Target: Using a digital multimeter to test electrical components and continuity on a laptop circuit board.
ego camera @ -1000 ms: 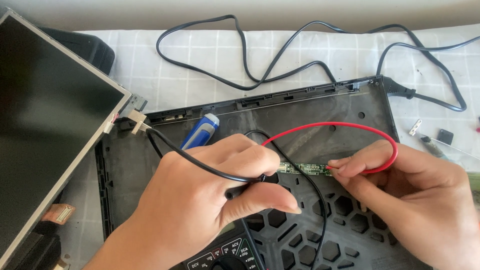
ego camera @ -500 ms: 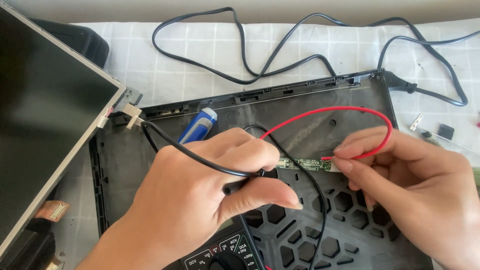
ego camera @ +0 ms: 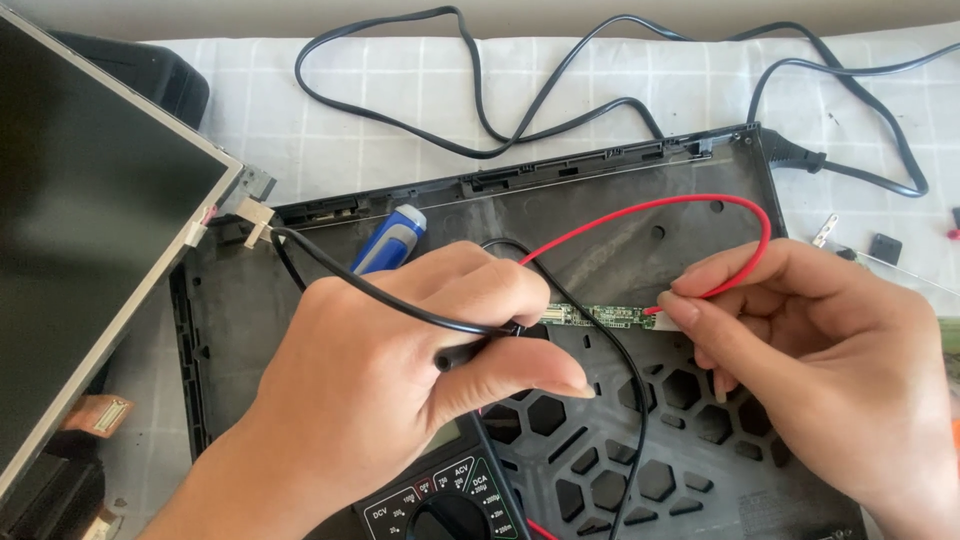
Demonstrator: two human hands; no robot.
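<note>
My table is covered with a white checked cloth (ego camera: 330, 110). Right on it, in front of me, lies the black plastic back cover (ego camera: 640, 200) of a screen, inside facing up. At my left the bare screen panel (ego camera: 80, 260) lies tilted over the cover's edge. A long black power cable (ego camera: 480, 110) loops across the cloth beyond the cover. To my right sit a small metal bracket (ego camera: 825, 230) and a little black square piece (ego camera: 885, 247).

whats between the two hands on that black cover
In the head view, a narrow green circuit board lies on the black cover between the left hand and right hand, with both hands' fingertips at its ends.
</note>
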